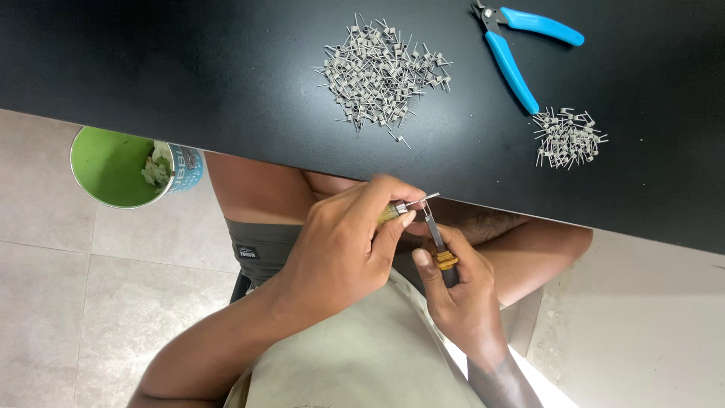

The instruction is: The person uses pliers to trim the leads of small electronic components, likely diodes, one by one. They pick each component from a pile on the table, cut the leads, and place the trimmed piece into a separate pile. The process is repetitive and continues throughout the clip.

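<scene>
Off to the left a green cup sits below the black bench. Left hand has its fingers closed on a brass-handled rod with a small wire coil on its tip, just below the bench edge. Right hand grips a screwdriver-like tool touching that coil. Looks mid-shaping; next bit needs a steady, gentle touch.

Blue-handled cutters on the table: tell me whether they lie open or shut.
Open. The blue-handled cutters lie flat on the black table with their two handles spread apart, untouched by either hand.
</scene>
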